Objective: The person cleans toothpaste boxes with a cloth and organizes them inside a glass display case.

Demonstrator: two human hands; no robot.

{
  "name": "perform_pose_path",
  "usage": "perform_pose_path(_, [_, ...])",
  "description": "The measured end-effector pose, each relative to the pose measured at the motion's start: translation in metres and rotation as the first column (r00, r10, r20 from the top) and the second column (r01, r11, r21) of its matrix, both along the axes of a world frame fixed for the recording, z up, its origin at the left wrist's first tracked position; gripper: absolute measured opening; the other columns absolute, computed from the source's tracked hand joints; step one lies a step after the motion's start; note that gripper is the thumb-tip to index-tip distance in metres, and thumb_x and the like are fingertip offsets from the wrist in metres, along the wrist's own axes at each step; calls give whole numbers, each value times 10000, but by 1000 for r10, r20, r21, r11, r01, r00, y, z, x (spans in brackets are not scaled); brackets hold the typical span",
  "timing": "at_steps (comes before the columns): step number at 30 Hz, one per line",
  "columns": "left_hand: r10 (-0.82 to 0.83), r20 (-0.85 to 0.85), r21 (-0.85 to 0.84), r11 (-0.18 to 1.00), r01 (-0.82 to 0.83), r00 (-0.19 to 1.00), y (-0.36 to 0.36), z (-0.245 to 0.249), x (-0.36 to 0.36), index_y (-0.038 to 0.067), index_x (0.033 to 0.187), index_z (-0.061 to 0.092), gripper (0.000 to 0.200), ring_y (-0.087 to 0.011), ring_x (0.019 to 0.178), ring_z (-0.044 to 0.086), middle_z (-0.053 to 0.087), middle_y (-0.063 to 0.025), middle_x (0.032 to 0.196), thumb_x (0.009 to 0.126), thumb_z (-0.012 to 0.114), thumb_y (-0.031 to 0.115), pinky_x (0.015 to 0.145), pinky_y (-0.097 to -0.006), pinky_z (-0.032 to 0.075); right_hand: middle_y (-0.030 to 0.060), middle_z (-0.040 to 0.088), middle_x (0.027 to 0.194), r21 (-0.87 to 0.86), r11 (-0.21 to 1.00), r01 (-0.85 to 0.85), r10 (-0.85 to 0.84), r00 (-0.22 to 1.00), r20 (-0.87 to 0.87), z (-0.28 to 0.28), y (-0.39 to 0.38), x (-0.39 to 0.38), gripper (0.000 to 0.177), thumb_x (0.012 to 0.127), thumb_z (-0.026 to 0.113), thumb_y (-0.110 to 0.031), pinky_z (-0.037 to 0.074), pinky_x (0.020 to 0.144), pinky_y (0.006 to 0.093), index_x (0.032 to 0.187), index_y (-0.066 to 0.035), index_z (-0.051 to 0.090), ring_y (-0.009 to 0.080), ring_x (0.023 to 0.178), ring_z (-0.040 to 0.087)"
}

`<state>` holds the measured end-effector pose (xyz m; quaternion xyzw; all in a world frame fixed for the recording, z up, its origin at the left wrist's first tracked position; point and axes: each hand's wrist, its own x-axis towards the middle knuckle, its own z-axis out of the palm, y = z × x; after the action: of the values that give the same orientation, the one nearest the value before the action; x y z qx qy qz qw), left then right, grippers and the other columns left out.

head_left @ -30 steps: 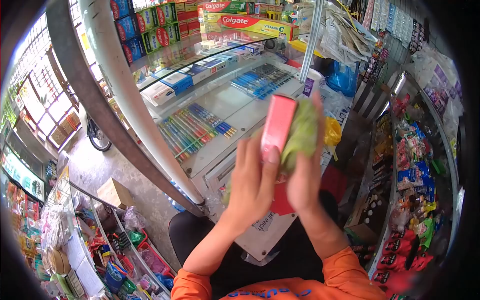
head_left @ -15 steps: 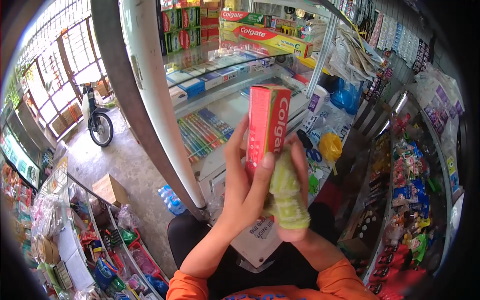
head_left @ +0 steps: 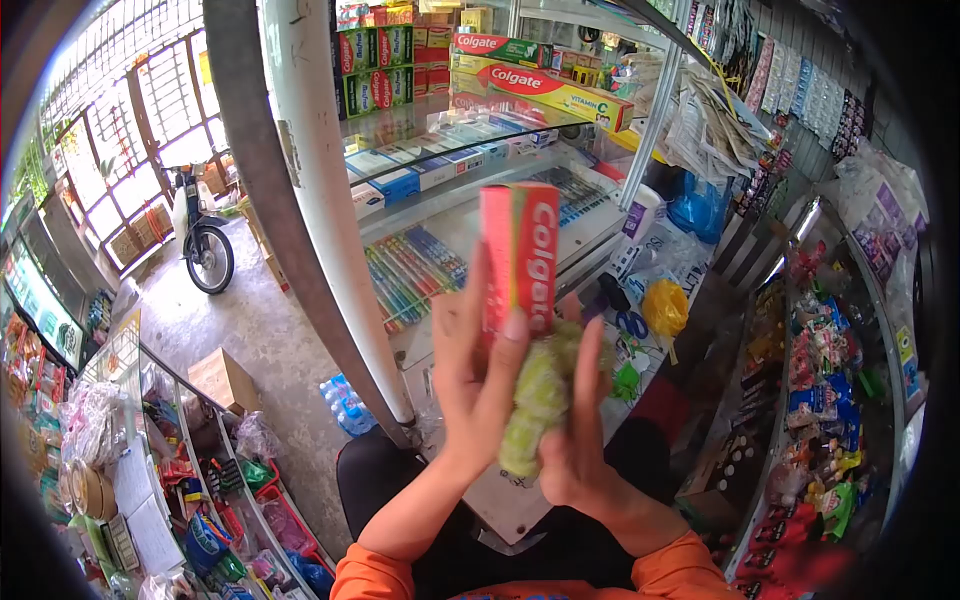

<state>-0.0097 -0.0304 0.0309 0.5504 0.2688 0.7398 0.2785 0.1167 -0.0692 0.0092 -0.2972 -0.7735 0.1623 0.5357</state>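
Observation:
A red Colgate box [head_left: 522,262] stands upright in front of me, slightly blurred. My left hand [head_left: 475,380] is wrapped round its lower left part, the thumb across its front. Against the box's lower right side lies a bunched green-and-white cloth [head_left: 538,400]. My right hand [head_left: 580,430] holds this cloth from the right, fingers up and thumb near the cloth's lower end. The palm side of the right hand is partly hidden by the cloth.
Ahead is a glass cabinet [head_left: 440,170] with more Colgate boxes [head_left: 540,88] and rows of toothbrushes [head_left: 415,270]. A white post [head_left: 330,220] rises at its left. Scissors [head_left: 630,318] and a yellow bag [head_left: 665,307] lie beyond my right hand. Goods fill shelves on both sides.
The box has shifted slightly left and down. The cloth has moved left and now bunches below the box, and my right hand has turned, showing its thumb near the cloth's lower end.

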Motion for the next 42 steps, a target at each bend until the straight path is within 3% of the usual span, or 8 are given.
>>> perform_pose_path(1, [152,-200,105,986,-133,968,-1,-1,0,-8,1599,408,613,-160,1036,475,543,-58,1137,1046,629,139,944,-275,387,353,59,1706,2,1000,-5,5,1000,-1,5,-1,-2,904,1092,390,-516,38,1216,630,1652,72,-7,459,1591,136])
perform_pose_path(7, [49,-113,49,998,-44,992,2,-7,7,10,1605,408,622,-171,1006,446,521,-49,1088,1037,635,120,907,-269,377,305,486,1540,-11,942,337,-325,918,226,24,-5,3,713,1111,423,-404,276,1152,443,1604,93,291,426,1409,511])
perform_pose_path(10, [64,-133,42,997,-59,989,4,-7,7,22,1608,409,616,-172,1010,448,515,-55,1093,1041,630,115,909,-267,379,271,580,1458,63,957,283,-286,957,45,21,7,-1,653,1099,453,-397,296,1087,464,1557,67,424,409,1306,590])
perform_pose_path(17, [56,-95,27,998,-54,994,5,-8,8,25,1604,418,597,-173,1008,458,512,-59,1083,1049,620,112,912,-276,392,265,549,1503,363,798,481,-600,688,409,33,3,5,623,1073,532,-350,422,1019,435,1565,23,444,389,1401,537])
perform_pose_path(22, [0,-125,7,1000,1,992,-4,-7,12,8,1587,441,541,-145,1059,479,547,-51,1148,1074,571,122,977,-261,390,257,415,1626,229,948,222,-224,974,-16,23,20,6,592,1073,539,-236,396,1154,467,1572,52,403,399,1479,451])
perform_pose_path(28, [-29,-234,83,995,49,972,-18,-12,28,-28,1582,425,545,-196,1019,508,540,-98,1105,1069,544,115,920,-299,417,247,377,1647,65,997,32,6,862,-507,83,51,4,637,1079,516,-274,251,1261,468,1578,89,358,358,1531,367])
perform_pose_path(34, [112,-68,-34,993,-115,991,-1,3,-4,19,1612,402,545,-176,1151,508,558,-97,1243,1109,492,209,1069,-321,382,262,344,1658,80,996,-48,51,998,-36,1,14,-9,693,1072,516,-258,238,1263,469,1605,110,270,362,1551,323])
perform_pose_path(42, [-25,-356,32,999,39,934,-16,-8,20,-23,1595,409,530,-195,1123,517,555,-111,1225,1099,458,154,1055,-306,365,263,354,1650,224,970,99,-26,951,-310,64,54,12,683,1068,514,-286,248,1258,468,1594,95,303,363,1542,339])
